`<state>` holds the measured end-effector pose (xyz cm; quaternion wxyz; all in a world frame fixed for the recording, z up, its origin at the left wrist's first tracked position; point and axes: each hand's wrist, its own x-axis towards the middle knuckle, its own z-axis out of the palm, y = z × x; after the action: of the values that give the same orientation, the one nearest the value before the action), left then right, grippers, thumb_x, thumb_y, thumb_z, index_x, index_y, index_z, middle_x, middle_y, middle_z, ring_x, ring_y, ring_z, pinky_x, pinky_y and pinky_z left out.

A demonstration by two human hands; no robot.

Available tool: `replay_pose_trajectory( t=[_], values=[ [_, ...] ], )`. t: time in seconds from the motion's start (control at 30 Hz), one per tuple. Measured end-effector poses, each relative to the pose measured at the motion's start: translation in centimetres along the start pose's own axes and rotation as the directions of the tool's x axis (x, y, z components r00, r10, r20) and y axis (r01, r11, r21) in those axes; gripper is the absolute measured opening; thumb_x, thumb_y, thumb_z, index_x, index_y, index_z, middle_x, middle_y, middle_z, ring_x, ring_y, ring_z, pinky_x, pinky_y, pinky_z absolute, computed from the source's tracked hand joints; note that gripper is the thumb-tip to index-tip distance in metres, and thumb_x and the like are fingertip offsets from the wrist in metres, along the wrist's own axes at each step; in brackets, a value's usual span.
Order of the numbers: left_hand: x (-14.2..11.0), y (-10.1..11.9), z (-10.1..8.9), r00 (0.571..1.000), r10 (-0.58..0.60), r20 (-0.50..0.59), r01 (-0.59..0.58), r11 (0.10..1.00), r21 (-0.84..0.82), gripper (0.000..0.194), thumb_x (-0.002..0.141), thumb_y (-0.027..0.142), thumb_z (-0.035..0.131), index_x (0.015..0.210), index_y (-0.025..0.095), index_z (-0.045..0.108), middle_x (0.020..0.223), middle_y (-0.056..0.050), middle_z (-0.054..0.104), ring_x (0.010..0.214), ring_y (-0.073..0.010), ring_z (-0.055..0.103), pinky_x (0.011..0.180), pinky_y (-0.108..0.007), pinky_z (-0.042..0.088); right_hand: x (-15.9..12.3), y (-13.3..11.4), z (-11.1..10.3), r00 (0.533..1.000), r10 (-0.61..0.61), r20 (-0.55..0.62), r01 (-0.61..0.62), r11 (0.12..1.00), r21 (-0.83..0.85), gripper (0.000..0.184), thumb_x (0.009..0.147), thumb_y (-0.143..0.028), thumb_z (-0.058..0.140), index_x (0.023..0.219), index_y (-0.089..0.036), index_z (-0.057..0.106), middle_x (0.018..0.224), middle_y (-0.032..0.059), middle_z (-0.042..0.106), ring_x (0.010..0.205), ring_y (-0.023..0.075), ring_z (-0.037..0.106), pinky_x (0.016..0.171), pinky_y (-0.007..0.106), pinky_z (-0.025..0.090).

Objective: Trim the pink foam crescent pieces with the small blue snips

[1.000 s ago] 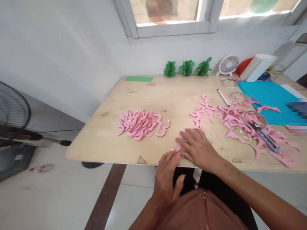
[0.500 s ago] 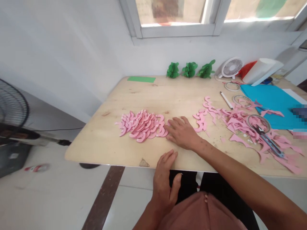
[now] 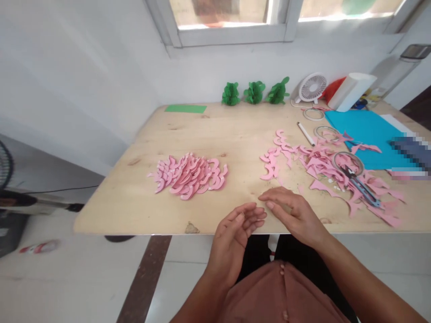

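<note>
A heap of pink crescent-shaped paper cut-outs (image 3: 188,176) lies on the left half of the pale wooden table (image 3: 222,134). More pink crescents and scraps (image 3: 316,163) are spread on the right half. My left hand (image 3: 234,233) hovers at the table's near edge, palm turned up, fingers loosely curved, holding nothing. My right hand (image 3: 292,213) is just right of it above the table, fingers apart and empty, fingertips almost meeting those of the left hand.
Scissors (image 3: 358,184) and tape rings (image 3: 348,161) lie among the scraps. A white pen (image 3: 305,133), blue paper sheet (image 3: 365,132), small white fan (image 3: 311,88), three green paper balls (image 3: 254,93) and a green sheet (image 3: 186,108) sit farther back. A floor fan (image 3: 6,179) stands at left.
My right hand slid a pink piece left to the heap, left it there, then drew back to the near edge. My left hand lifted off the edge and turned palm up.
</note>
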<state>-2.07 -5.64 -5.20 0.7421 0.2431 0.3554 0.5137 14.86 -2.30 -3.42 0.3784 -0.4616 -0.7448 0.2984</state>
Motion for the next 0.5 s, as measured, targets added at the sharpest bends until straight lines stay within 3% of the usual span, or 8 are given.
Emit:
replay_pose_trajectory(
  t=[0.1,0.27,0.5],
  values=[
    [0.1,-0.3,0.7,1.000,-0.003,-0.026,0.003,1.000,0.008,0.017,0.081,0.028,0.062,0.092,0.015,0.067,0.091,-0.009,0.072,0.093,-0.0217,0.066,0.091,-0.038,0.047,-1.1,-0.3,0.0,0.997,0.053,-0.055,-0.050,0.997,0.058,0.019,0.090,-0.026,0.050,0.097,-0.023,0.068,0.095,0.0060,0.071,0.092,0.0206,0.065,0.081,0.036,0.051],
    [-0.2,-0.8,1.8,0.971,0.198,-0.134,-0.157,0.951,0.265,0.006,0.078,0.022,0.067,0.078,0.017,0.064,0.076,-0.003,0.070,0.079,-0.0148,0.063,0.084,-0.029,0.046,-2.2,-0.8,-0.1,0.990,0.089,-0.110,-0.075,0.989,0.128,0.016,0.089,-0.024,0.052,0.092,-0.023,0.067,0.091,0.0053,0.069,0.090,0.0200,0.063,0.078,0.035,0.051],
    [-0.4,-1.4,2.8,0.913,0.403,-0.063,-0.296,0.761,0.577,0.007,0.078,0.025,0.066,0.077,0.017,0.065,0.075,-0.002,0.068,0.076,-0.0170,0.063,0.075,-0.029,0.048,-3.4,-1.6,0.0,0.983,0.100,-0.157,-0.072,0.982,0.175,0.009,0.086,-0.022,0.056,0.088,-0.023,0.065,0.090,0.0048,0.069,0.091,0.0205,0.062,0.080,0.036,0.050]
  ],
)
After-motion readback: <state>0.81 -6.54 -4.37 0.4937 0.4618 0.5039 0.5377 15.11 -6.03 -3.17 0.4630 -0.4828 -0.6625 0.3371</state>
